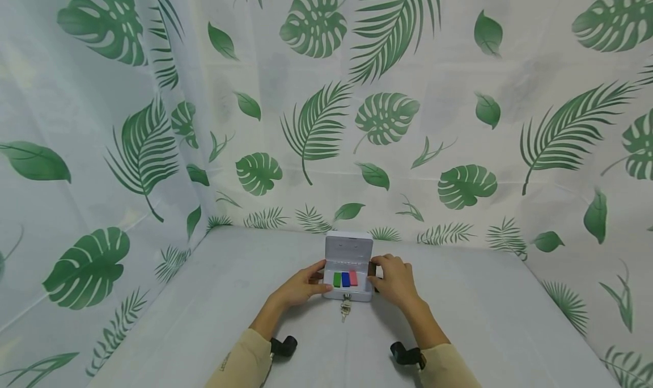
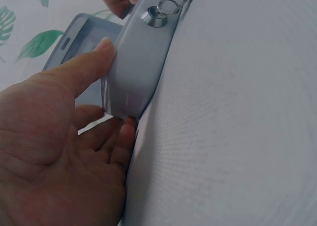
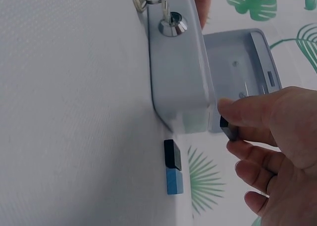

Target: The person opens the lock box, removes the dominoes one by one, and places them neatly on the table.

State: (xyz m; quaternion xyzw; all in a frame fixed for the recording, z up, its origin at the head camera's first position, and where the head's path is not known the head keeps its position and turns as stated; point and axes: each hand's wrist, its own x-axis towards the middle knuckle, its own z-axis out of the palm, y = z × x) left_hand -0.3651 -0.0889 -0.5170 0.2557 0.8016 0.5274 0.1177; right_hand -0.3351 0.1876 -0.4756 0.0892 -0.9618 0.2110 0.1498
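On the white table [image 1: 204, 320], far half, we see a pale grey box [image 1: 359, 297], smooth, lid [image 1: 349, 248] raised, keys [image 1: 346, 310] hanging from its round silver near-side lock [image 3: 174, 27]. Inside: green block [image 1: 337, 279], blue block [image 1: 346, 279], pink block [image 1: 353, 278], side by side. We see the left hand [image 1: 301, 287] gripping its left side; right hand [image 1: 397, 280] pinching a small black piece [image 3: 229, 129] at its right.

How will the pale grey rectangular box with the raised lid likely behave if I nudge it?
The box should slide rather than roll, given its boxy shape, seated flat on the white tabletop. Its raised lid might swing if jolted, being hinged at the back. The silver keys may rattle or drag, trailing from the round metal lock.
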